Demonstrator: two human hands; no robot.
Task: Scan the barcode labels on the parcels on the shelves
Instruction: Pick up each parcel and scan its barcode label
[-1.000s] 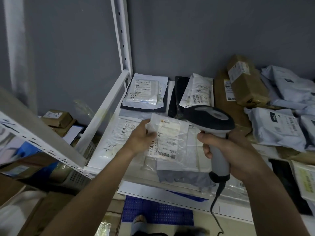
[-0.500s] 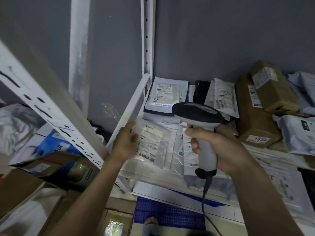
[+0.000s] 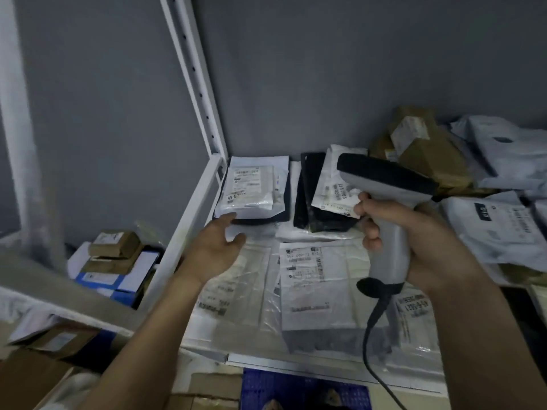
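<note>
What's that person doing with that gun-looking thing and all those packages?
That is a barcode scanner, not a gun. The person's right hand grips its handle, with its head aimed over the parcels on the white shelf. The left hand is open and reaching toward a flat parcel with a white label in the back corner, holding nothing. More bags and a brown box lie around.
</note>
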